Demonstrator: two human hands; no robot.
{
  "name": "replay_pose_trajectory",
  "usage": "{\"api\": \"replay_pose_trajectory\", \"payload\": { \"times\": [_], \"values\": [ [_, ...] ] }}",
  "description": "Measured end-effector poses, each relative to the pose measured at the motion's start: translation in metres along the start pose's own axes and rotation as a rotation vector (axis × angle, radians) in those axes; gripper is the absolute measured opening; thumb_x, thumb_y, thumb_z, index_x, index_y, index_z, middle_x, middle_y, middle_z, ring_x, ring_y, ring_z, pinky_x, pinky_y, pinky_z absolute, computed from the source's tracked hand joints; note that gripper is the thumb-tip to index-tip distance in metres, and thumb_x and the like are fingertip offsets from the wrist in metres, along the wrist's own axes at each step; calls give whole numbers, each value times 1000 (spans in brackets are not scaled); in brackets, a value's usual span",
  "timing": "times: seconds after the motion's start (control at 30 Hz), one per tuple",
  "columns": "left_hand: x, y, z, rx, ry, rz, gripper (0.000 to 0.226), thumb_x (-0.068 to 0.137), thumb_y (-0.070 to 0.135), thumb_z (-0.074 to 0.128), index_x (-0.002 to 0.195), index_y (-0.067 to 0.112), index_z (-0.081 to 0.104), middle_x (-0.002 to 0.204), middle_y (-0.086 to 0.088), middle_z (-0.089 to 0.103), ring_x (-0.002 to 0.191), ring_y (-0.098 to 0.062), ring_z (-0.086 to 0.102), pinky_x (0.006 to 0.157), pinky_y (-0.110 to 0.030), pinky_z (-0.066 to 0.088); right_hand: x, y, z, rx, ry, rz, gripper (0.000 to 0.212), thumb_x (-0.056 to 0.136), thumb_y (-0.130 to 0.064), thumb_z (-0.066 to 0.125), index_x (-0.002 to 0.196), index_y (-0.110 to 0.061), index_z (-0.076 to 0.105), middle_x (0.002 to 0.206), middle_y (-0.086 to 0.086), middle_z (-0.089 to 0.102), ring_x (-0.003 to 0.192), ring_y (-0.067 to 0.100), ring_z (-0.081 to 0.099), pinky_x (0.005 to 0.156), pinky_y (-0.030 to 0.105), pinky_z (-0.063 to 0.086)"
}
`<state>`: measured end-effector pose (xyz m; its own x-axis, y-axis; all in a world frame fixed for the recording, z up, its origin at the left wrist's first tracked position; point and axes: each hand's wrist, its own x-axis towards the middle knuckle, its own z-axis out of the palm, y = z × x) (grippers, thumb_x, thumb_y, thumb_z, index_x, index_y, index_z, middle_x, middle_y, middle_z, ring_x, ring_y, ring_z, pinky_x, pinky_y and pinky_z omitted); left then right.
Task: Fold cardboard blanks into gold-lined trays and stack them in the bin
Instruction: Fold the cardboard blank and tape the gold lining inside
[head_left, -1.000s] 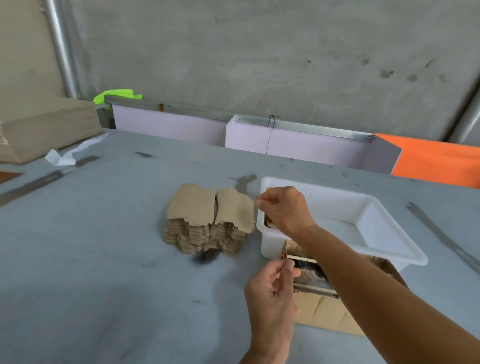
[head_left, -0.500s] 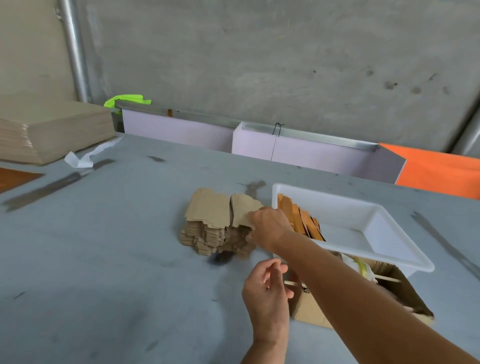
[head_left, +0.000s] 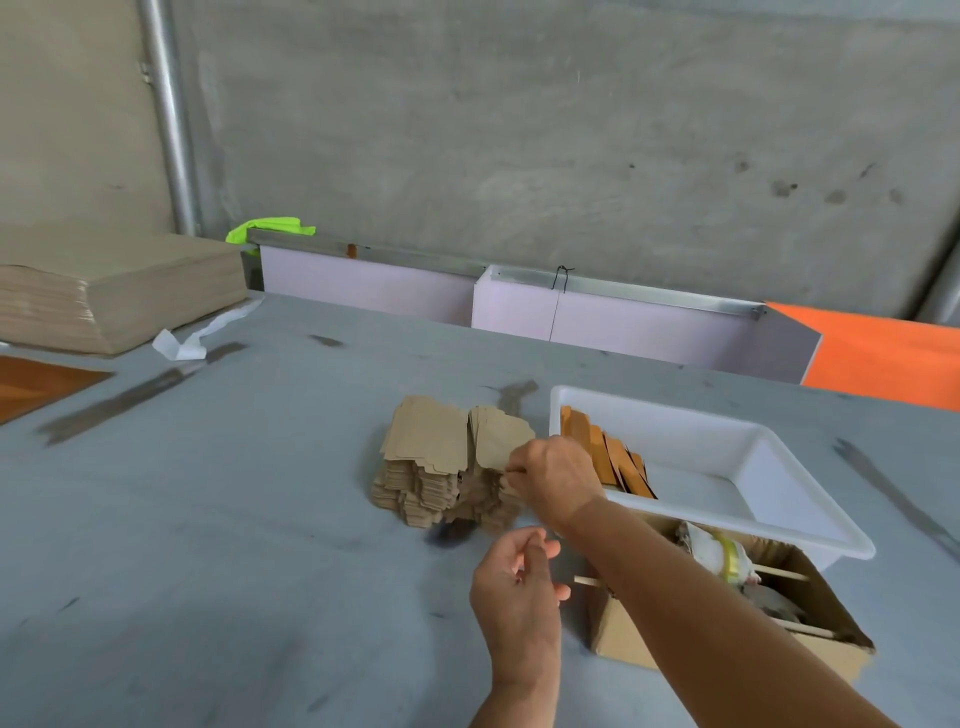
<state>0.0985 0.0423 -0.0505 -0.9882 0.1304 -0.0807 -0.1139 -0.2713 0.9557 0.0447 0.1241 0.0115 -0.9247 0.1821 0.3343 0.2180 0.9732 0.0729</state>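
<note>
A pile of brown cardboard blanks (head_left: 436, 467) sits mid-table, in two side-by-side stacks. My right hand (head_left: 556, 480) is at the pile's right stack and pinches the edge of the top blank (head_left: 501, 439), which is lifted at a tilt. My left hand (head_left: 517, 582) hovers below, above the table, fingers loosely curled and holding nothing. To the right, the white plastic bin (head_left: 769, 483) holds a row of folded gold-lined trays (head_left: 602, 454) standing at its left end.
An open cardboard box (head_left: 639, 631) with wooden sticks and wrapped items sits in front of the bin. A tall stack of brown sheets (head_left: 114, 291) lies at far left, with a white paper strip (head_left: 192, 338) beside it. Lilac panels (head_left: 519, 306) line the table's far edge.
My right hand left the bin, moved left to the pile and took the top blank's edge. The folded trays now show in the bin. My left hand stayed near the box.
</note>
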Motion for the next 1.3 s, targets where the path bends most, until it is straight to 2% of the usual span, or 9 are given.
{"api": "replay_pose_trajectory", "payload": {
  "times": [0.17, 0.33, 0.57, 0.7, 0.87, 0.93, 1.07, 1.13, 1.3],
  "values": [
    [-2, 2, -1, 19, -2, 4, 15, 92, 15, 56, 85, 19, 69, 80, 3, 71, 69, -19, 61, 46, -15, 46, -10, 3, -1, 9, 78, 37, 19, 94, -10, 44, 89, -13, 63, 73, 0, 47, 69, 18, 42, 68, 24, 31],
    [-6, 4, -4, 34, -3, 17, 15, 92, 13, 56, 85, 20, 68, 78, 4, 72, 63, -17, 61, 45, -14, 45, -18, 8, -2, 114, 244, 207, 21, 95, -19, 47, 90, -11, 66, 77, 8, 66, 64, 22, 44, 70, 25, 27],
    [-11, 14, -7, 23, -12, 48, 22, 92, 10, 54, 79, 22, 68, 74, 4, 72, 47, -13, 56, 43, -16, 42, -23, 17, -23, 680, 485, 509, 20, 89, -23, 62, 79, -8, 71, 63, 4, 63, 57, 18, 55, 58, 27, 42],
    [-19, 22, -7, 18, -30, 72, 17, 92, 18, 56, 82, 22, 68, 75, 6, 72, 44, -8, 56, 46, -19, 44, -41, 32, -39, 1010, 478, 629, 23, 85, -23, 66, 63, -16, 64, 51, -7, 55, 47, 7, 50, 51, 20, 41],
    [-29, 41, -2, -66, -92, 90, 22, 89, 40, 54, 86, 23, 67, 79, 7, 73, 60, -4, 64, 47, -17, 47, -92, 49, -44, 1331, 333, 683, 27, 84, -17, 68, 59, -7, 60, 58, 7, 48, 56, 19, 44, 54, 29, 40],
    [-32, 48, -1, -91, -118, 73, 25, 85, 46, 56, 88, 24, 67, 78, 7, 73, 66, -6, 65, 48, -18, 47, -115, 53, -47, 1404, 263, 700, 26, 84, -16, 68, 61, -6, 60, 59, 8, 50, 54, 17, 48, 51, 26, 43],
    [-39, 50, 0, -86, -181, 8, 7, 83, 21, 69, 89, 18, 67, 68, 9, 72, 55, -4, 63, 45, -18, 47, -158, 62, -52, 1413, 198, 680, 36, 83, -15, 67, 51, -12, 53, 53, 0, 46, 58, 12, 43, 66, 27, 38],
    [-44, 48, 1, -65, -198, -26, 7, 81, 7, 69, 84, 13, 68, 60, 5, 69, 47, -3, 59, 44, -18, 45, -175, 67, -55, 1427, 167, 673, 35, 82, -15, 68, 51, -12, 52, 51, -1, 44, 56, 11, 40, 66, 27, 35],
    [-60, 38, 6, -65, -236, -90, 9, 78, 1, 70, 75, 9, 68, 56, -2, 67, 45, -9, 58, 41, -18, 45, -204, 80, -61, 1517, 173, 667, 37, 81, -18, 68, 48, -15, 52, 54, -1, 49, 56, 11, 47, 73, 28, 38]
  ]
}}
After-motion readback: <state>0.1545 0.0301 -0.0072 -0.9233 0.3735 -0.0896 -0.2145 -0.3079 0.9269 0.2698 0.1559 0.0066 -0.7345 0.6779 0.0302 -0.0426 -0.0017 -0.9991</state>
